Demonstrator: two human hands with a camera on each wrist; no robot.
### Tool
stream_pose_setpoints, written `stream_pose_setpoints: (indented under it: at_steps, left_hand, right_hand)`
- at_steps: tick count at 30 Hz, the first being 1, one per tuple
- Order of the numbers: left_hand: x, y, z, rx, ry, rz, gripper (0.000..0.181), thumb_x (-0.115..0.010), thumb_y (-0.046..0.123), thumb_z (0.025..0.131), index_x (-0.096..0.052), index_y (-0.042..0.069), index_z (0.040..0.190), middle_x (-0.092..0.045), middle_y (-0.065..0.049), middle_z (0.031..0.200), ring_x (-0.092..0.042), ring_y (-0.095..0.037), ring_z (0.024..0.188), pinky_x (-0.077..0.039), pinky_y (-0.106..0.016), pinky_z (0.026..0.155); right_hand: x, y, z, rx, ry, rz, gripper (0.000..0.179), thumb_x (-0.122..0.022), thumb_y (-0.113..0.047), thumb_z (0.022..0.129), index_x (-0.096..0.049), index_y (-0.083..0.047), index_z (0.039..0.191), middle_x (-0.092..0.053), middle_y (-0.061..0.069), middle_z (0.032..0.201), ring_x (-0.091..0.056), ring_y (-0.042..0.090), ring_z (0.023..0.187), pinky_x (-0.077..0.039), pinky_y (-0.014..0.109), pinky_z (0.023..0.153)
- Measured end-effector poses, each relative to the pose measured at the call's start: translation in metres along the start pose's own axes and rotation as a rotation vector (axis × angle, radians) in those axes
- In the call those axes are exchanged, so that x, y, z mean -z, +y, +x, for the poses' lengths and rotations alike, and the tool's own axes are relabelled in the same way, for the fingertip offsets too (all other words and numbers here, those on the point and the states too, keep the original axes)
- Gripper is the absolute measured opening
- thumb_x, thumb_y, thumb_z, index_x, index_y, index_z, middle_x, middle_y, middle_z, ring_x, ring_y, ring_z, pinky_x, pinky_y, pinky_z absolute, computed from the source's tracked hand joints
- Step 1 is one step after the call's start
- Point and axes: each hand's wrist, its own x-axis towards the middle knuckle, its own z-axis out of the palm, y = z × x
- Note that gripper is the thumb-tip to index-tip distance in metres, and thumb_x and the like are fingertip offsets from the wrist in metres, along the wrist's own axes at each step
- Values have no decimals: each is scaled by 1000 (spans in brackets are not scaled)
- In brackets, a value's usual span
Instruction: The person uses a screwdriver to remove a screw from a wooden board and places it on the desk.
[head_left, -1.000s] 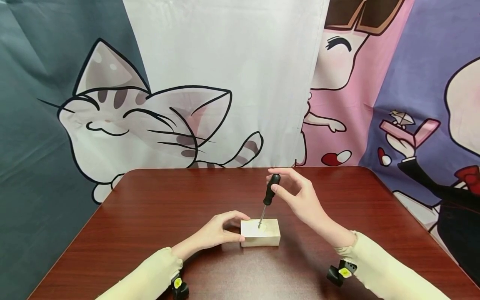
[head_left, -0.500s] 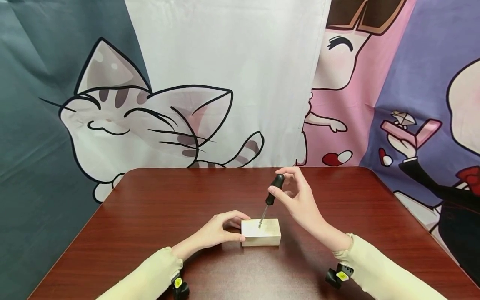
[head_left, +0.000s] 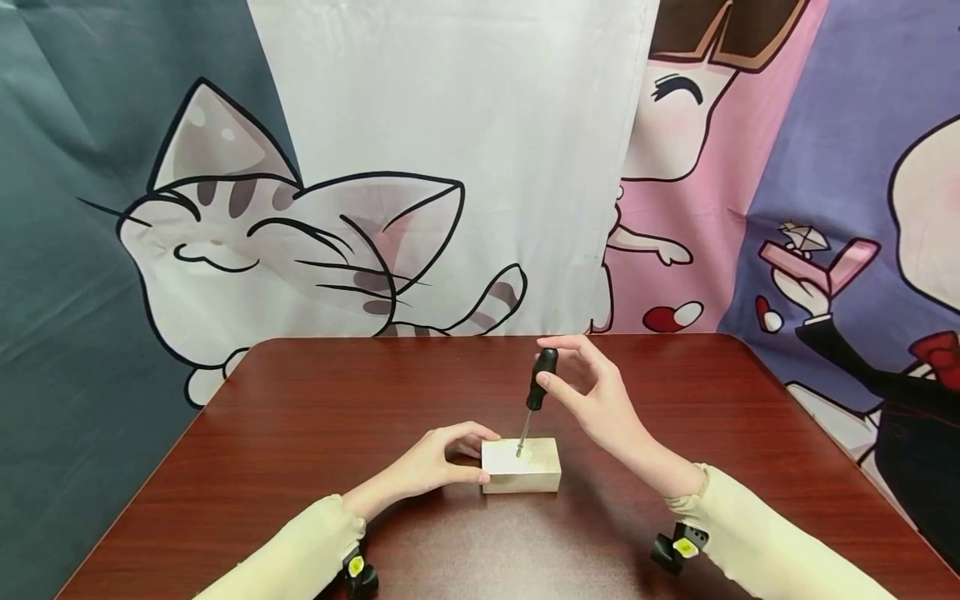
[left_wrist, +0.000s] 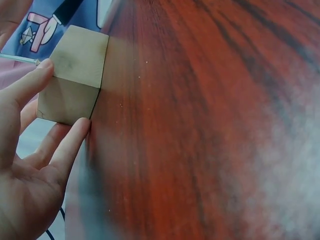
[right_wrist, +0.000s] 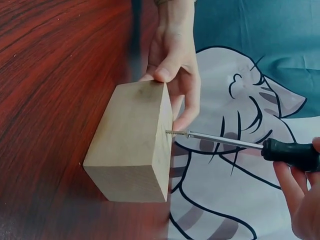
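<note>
A pale wooden block (head_left: 522, 467) lies on the table, its left end held between the thumb and fingers of my left hand (head_left: 438, 461). My right hand (head_left: 600, 400) grips the black handle of a screwdriver (head_left: 542, 379) from the right. In the right wrist view the metal shaft of the screwdriver (right_wrist: 225, 141) meets the head of a screw (right_wrist: 176, 132), whose threads show outside the wood and whose point is in the block's top face. The screwdriver leans slightly to the right. In the left wrist view my thumb and fingers press the block (left_wrist: 75, 75) on opposite sides.
The dark red wooden table (head_left: 337, 392) spreads around the block. Behind it hangs a cloth backdrop (head_left: 465, 108) with cartoon figures. Small black cameras (head_left: 678, 547) sit at both wrists below the cream sleeves (head_left: 772, 533).
The screwdriver handle and my right fingers have shifted a little right and then back left, with the tip staying at the screw. My left hand and the block have stayed put.
</note>
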Motion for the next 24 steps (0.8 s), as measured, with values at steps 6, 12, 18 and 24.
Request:
stream_pose_setpoints:
  at_steps: [6,12,18,24]
  left_hand:
    - [-1,-1,-1,6,4,-6,49,-80,28,83,-62,20,128,-72,-4,110,-69,-14,103,-54,-33,94]
    - [-2,-1,0,24,0,-10,49,-81,28,82,-62,26,126,-71,0,109,-69,-10,103,-53,-30,95]
    - [-2,-1,0,11,-2,-16,47,-80,27,83,-62,23,126,-72,-2,109,-69,-12,104,-53,-30,95]
    - [-2,-1,1,11,-1,-12,47,-80,28,83,-62,22,127,-72,-4,109,-69,-14,104,-53,-32,95]
  right_hand:
    - [-6,2,-4,54,-20,68,43,-57,3,96,-42,-5,135,-66,11,117,-69,13,106,-53,22,94]
    - [-11,5,-9,31,68,30,42,-65,-2,93,-43,-4,129,-59,3,106,-64,9,92,-56,23,74]
    - [-12,5,-10,39,113,11,47,-72,-3,88,-46,-7,126,-59,7,96,-63,12,76,-56,27,63]
    - [-9,2,-8,29,101,-6,43,-72,-4,88,-52,-12,125,-63,7,96,-66,10,81,-57,25,69]
